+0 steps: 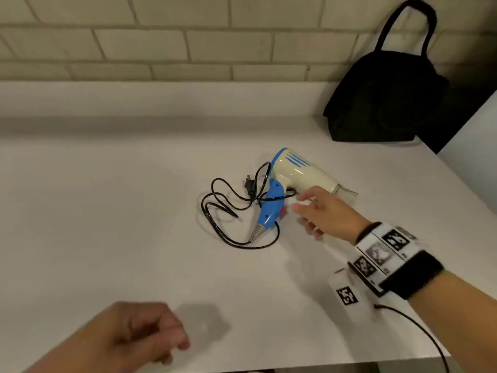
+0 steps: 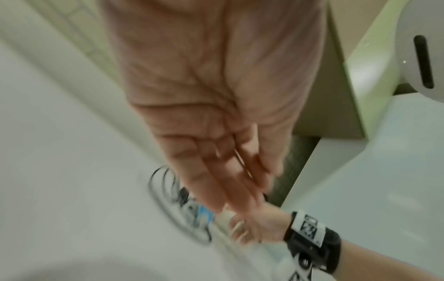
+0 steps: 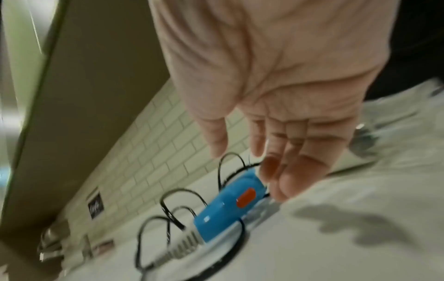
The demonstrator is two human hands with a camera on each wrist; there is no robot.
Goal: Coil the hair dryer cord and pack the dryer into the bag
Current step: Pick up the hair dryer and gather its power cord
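A hair dryer (image 1: 298,170) with a cream body and a blue handle (image 1: 270,204) lies on its side on the white counter (image 1: 107,211). Its black cord (image 1: 215,211) sprawls in loose loops to the left, and the plug (image 1: 249,185) lies among them. My right hand (image 1: 309,208) hovers just right of the handle, fingers straight and holding nothing. In the right wrist view those fingers (image 3: 283,171) are close to the handle (image 3: 223,209) beside its orange switch (image 3: 245,197). My left hand (image 1: 145,329) hangs loosely, empty, near the front edge. A black bag (image 1: 384,103) stands at the back right.
A tiled wall (image 1: 161,44) runs behind the counter. The counter ends at the right beside the bag and along the bottom of the head view. A white wall-mounted unit (image 2: 418,57) shows in the left wrist view. A thin black cable (image 1: 419,329) trails from my right wrist.
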